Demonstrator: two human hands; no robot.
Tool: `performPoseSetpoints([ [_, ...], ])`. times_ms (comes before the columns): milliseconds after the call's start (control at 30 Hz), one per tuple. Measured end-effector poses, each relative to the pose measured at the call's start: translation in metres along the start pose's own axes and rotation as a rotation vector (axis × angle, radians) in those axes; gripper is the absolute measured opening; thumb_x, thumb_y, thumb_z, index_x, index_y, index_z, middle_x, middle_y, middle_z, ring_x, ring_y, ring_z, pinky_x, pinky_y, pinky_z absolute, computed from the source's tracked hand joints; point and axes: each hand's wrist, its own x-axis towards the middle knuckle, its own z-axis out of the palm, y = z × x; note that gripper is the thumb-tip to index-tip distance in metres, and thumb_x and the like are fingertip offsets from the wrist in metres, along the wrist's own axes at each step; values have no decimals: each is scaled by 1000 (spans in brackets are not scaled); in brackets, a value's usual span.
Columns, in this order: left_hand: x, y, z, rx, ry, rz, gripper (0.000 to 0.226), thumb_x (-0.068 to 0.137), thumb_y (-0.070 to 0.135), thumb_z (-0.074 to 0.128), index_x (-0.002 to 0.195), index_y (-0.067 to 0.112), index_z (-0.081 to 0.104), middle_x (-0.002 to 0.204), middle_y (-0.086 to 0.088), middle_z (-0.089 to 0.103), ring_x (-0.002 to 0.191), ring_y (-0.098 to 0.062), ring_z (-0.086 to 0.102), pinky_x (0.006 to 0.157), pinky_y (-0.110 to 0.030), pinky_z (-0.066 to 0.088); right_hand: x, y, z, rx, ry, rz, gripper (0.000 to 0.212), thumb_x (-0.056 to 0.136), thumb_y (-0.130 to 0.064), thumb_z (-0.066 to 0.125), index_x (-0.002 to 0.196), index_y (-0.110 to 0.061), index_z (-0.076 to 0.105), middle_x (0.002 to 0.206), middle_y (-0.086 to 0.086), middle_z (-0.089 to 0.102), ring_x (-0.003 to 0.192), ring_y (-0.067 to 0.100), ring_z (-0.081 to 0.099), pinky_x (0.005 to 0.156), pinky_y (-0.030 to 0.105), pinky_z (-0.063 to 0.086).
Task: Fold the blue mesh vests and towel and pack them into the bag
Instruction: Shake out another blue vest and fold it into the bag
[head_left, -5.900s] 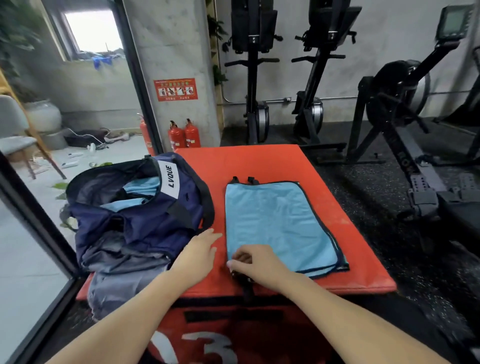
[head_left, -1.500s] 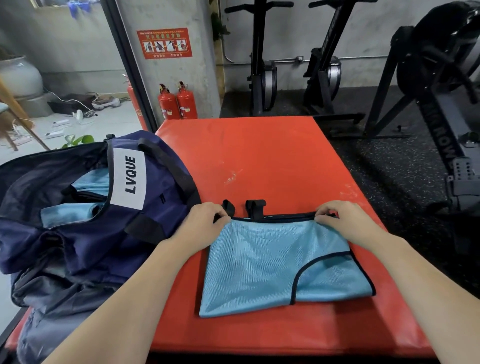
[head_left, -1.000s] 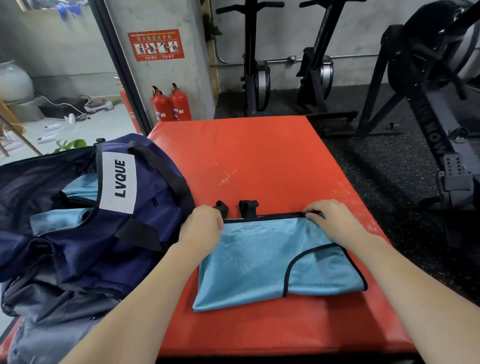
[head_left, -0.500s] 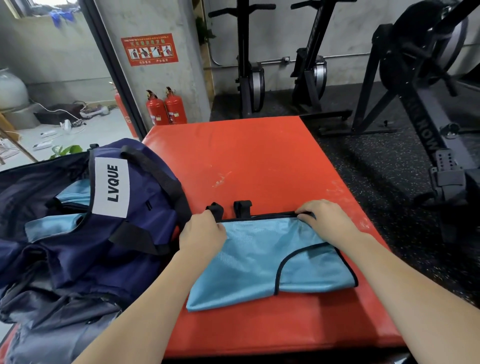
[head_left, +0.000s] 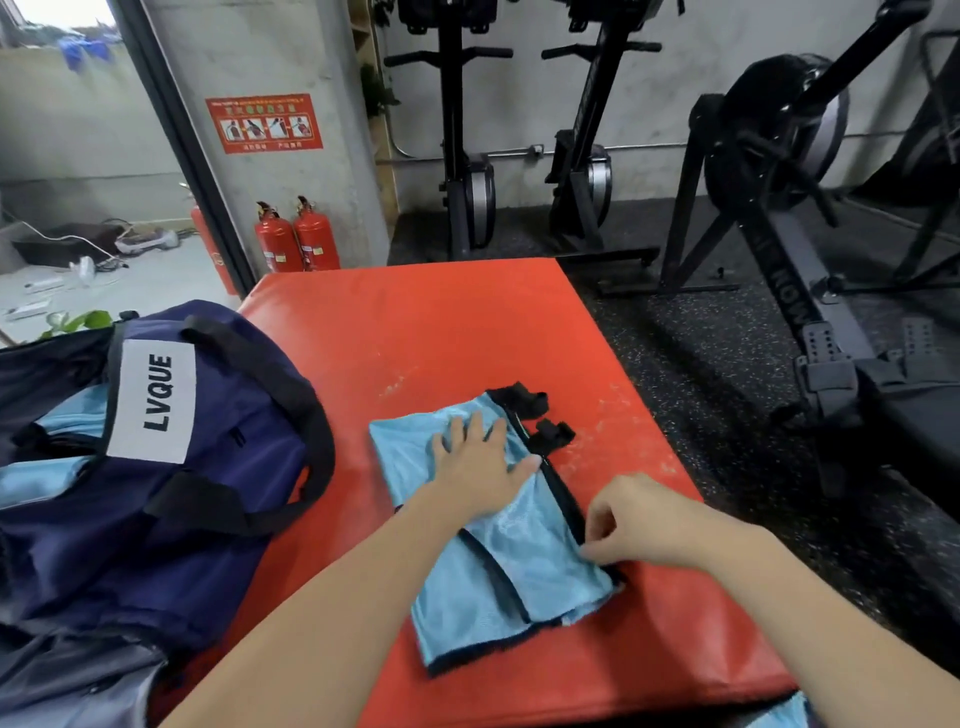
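A light blue mesh vest (head_left: 498, 566) with black trim lies folded into a narrow strip on the red padded box (head_left: 426, 332), its black tabs pointing away from me. My left hand (head_left: 480, 467) presses flat on the vest's far half, fingers straight. My right hand (head_left: 641, 522) pinches the vest's right black-trimmed edge near its near corner. The navy bag (head_left: 208, 467) marked LVQUE sits open at the left, with light blue fabric (head_left: 72, 415) showing inside it.
Grey cloth (head_left: 67, 675) hangs under the bag at the near left. Two red fire extinguishers (head_left: 296, 239) stand by the pillar. Black exercise machines (head_left: 779, 171) stand behind and to the right on dark speckled floor. A scrap of blue fabric (head_left: 784, 714) shows below the box's near right edge.
The vest, held by its far edge with both hands, has been folded sideways and now lies as a narrower strip turned lengthwise. My left hand went flat on it; my right moved nearer me.
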Motion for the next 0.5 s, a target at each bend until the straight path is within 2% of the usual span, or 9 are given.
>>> performPoseSetpoints([
  [100, 0, 27, 5, -42, -49, 173, 71, 97, 67, 27, 157, 30, 17, 166, -11, 2, 152, -28, -8, 119, -54, -2, -16, -9, 10, -24, -31, -26, 28, 71, -47, 67, 73, -19, 68, 66, -2, 70, 65, 10, 64, 64, 31, 54],
  [167, -6, 38, 7, -44, -21, 234, 63, 101, 60, 26, 157, 30, 20, 166, -11, 5, 152, -27, -4, 120, -52, -1, -25, -15, 10, -104, 3, -19, 33, 73, -51, 64, 78, -18, 65, 74, -2, 69, 78, 9, 59, 70, 33, 52],
  [233, -15, 42, 6, -69, 45, 256, 57, 104, 52, 26, 155, 26, 28, 165, -9, 12, 152, -25, 3, 120, -49, 1, -29, -20, 9, -171, 80, -19, 26, 80, -48, 60, 74, -22, 58, 79, -6, 63, 88, 16, 58, 70, 33, 47],
  [300, -25, 36, 2, -79, 111, 263, 52, 106, 46, 26, 153, 23, 33, 164, -6, 18, 153, -21, 7, 122, -45, 3, -27, -28, 10, -134, 249, -89, 14, 85, -37, 57, 75, -27, 55, 82, -9, 56, 90, 18, 59, 71, 32, 45],
  [333, -31, 30, 0, -62, 135, 260, 51, 107, 43, 25, 153, 22, 32, 164, -6, 19, 153, -20, 7, 123, -44, 2, -22, -33, 15, -70, 340, -145, 7, 88, -30, 56, 83, -28, 60, 89, -9, 57, 94, 17, 60, 77, 30, 46],
  [400, -41, 14, -5, -15, 187, 223, 50, 108, 38, 25, 154, 19, 31, 164, -5, 18, 153, -20, 5, 124, -41, 1, -6, -42, 26, 33, 427, -216, 24, 92, -17, 52, 112, -15, 65, 114, -2, 59, 109, 17, 58, 96, 25, 43],
  [433, -46, 5, -6, 1, 226, 195, 50, 108, 37, 25, 154, 17, 30, 164, -5, 19, 153, -20, 5, 124, -40, 2, 3, -46, 32, 36, 437, -228, 34, 95, -15, 50, 127, -9, 60, 128, 2, 56, 120, 18, 54, 105, 24, 38],
  [500, -57, -16, -5, 38, 257, 136, 55, 107, 41, 23, 155, 15, 26, 165, -5, 15, 153, -18, 3, 123, -38, 2, 20, -48, 46, -29, 424, -193, 52, 98, -29, 37, 143, -5, 46, 148, 9, 45, 138, 25, 43, 116, 31, 29],
])
